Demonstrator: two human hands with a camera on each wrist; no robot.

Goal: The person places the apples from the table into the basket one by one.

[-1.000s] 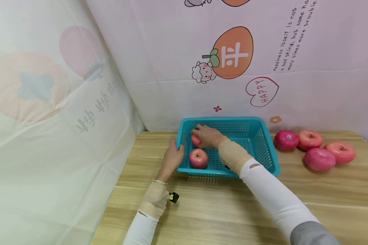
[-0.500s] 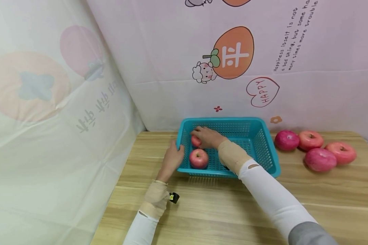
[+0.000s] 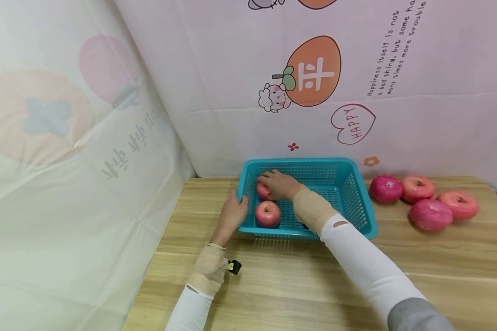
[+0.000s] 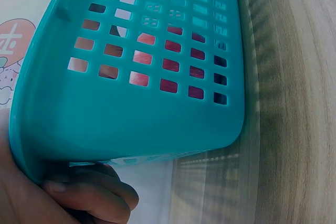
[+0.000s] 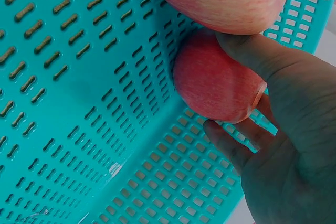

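A blue-green plastic basket (image 3: pixel 358 202) with perforated walls stands against the back of the table. My left hand (image 3: pixel 233 212) grips its left rim; in the left wrist view the fingers (image 4: pixel 100 198) curl beneath that rim. Inside the basket, my right hand (image 3: pixel 282 185) holds a red apple (image 5: pixel 218 77) in the back left corner. Thumb and fingers lie around this apple in the right wrist view, and the hand covers part of it. Just in front of it, in the front left corner, sits another apple (image 3: pixel 268 214), its stem facing up.
Right of the basket, two pinkish apples (image 3: pixel 418 189) and two deep-pink round fruits (image 3: pixel 431 214) lie grouped on the wooden table (image 3: pixel 298 289). A printed white cloth (image 3: pixel 232 128) hangs behind, and another cloth (image 3: pixel 66 207) runs along the left side.
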